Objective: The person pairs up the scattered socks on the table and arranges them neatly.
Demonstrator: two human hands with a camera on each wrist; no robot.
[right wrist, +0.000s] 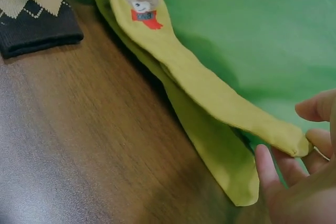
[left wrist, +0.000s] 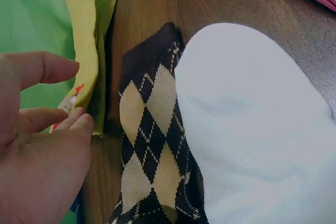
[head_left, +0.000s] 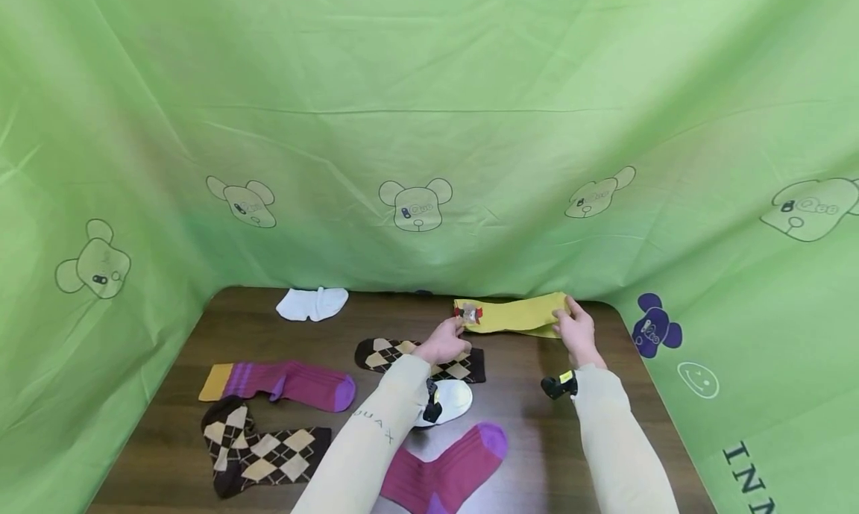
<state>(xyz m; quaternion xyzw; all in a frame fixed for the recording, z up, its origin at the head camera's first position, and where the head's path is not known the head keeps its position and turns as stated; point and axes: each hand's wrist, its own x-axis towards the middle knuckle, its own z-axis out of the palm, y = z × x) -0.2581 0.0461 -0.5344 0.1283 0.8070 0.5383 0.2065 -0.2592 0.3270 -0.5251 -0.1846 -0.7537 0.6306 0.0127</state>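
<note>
Two yellow socks (head_left: 513,315) lie one over the other at the back right of the table; the upper one carries a printed animal face with a red scarf (right wrist: 142,6). My left hand (head_left: 444,341) holds the upper sock by its printed left end. At the other end, my right hand (head_left: 577,333) pinches the tip of that sock, raised above the lower sock (right wrist: 231,182). Below my left hand lie an argyle sock (left wrist: 152,129) and a white sock (left wrist: 252,114), partly covered by my left arm in the head view.
White socks (head_left: 312,303) lie at the back left. A purple sock with a yellow cuff (head_left: 295,383) and another argyle sock (head_left: 268,454) are on the left. Another purple sock (head_left: 456,469) is at the front, partly behind my left sleeve. Green cloth (head_left: 416,141) rises behind and beside the table.
</note>
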